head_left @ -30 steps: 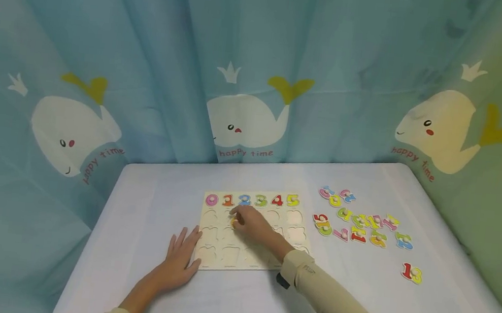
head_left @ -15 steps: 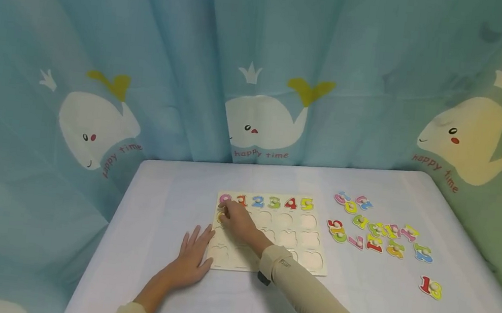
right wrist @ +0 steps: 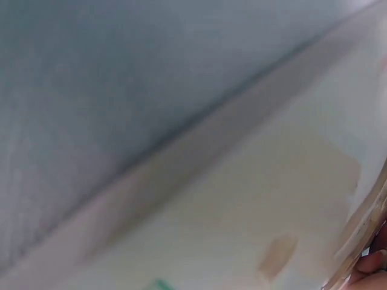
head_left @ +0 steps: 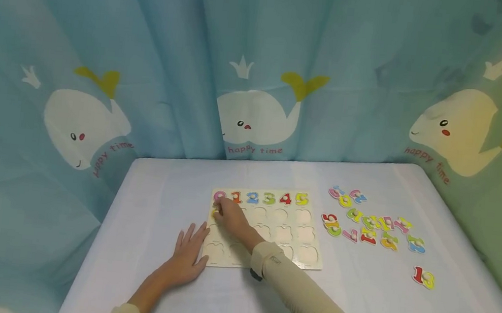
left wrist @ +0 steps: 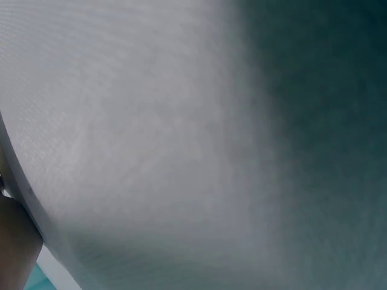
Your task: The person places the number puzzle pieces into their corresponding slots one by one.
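Observation:
In the head view a cream wooden number puzzle board (head_left: 291, 225) lies on the white table. Its top row holds the coloured pieces 0 to 5, including a red 4 (head_left: 285, 198). My right hand (head_left: 231, 219) pinches a small yellow number piece (head_left: 214, 213) over the leftmost recess of the second row; the fingers hide much of it. My left hand (head_left: 187, 257) lies flat with spread fingers, fingertips and thumb at the board's left edge. The right wrist view shows the board (right wrist: 242, 199) close and blurred, with fingertips (right wrist: 375, 263) at the lower right corner.
Several loose number pieces lie right of the board, among them a red-and-yellow 13 (head_left: 424, 277) nearer the front and a blue-and-yellow 12 (head_left: 416, 244). A blue whale-print curtain (head_left: 169, 107) hangs behind the table (head_left: 160, 188).
My right hand has moved left across the board with the yellow piece, from about the second column to the first. My left hand stays at the board's edge. The head view has shifted slightly.

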Action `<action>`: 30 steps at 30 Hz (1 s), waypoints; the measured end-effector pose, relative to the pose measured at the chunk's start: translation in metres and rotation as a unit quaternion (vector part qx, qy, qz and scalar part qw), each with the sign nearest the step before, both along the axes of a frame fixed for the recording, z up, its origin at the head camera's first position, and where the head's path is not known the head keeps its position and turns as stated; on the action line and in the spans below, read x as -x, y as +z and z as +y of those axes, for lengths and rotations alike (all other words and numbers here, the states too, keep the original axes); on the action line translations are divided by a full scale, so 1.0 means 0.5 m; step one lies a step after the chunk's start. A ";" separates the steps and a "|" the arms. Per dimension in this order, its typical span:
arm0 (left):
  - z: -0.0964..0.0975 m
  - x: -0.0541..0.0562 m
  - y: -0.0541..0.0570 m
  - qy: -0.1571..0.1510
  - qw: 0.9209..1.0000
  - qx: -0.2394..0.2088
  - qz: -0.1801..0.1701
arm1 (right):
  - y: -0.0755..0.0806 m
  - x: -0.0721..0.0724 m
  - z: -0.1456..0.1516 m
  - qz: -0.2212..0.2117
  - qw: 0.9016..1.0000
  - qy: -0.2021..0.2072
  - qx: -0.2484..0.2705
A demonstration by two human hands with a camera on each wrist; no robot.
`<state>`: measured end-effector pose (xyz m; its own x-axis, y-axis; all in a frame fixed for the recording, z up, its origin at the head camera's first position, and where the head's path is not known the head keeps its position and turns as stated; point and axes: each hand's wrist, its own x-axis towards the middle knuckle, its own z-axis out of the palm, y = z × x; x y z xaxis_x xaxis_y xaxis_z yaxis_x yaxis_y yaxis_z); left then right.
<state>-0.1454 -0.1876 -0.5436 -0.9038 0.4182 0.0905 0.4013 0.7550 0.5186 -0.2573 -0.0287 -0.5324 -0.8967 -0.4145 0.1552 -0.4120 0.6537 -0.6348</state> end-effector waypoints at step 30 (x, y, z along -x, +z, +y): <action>0.002 0.005 -0.021 0.012 1.000 -0.006 0.005 | 0.046 -0.097 0.427 0.070 0.931 -0.353 0.067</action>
<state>-0.1479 -0.1864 -0.5540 -0.9124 0.3958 0.1045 0.3889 0.7582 0.5234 -0.2088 0.1849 -0.5095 -0.9052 0.3022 0.2988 0.0052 0.7110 -0.7032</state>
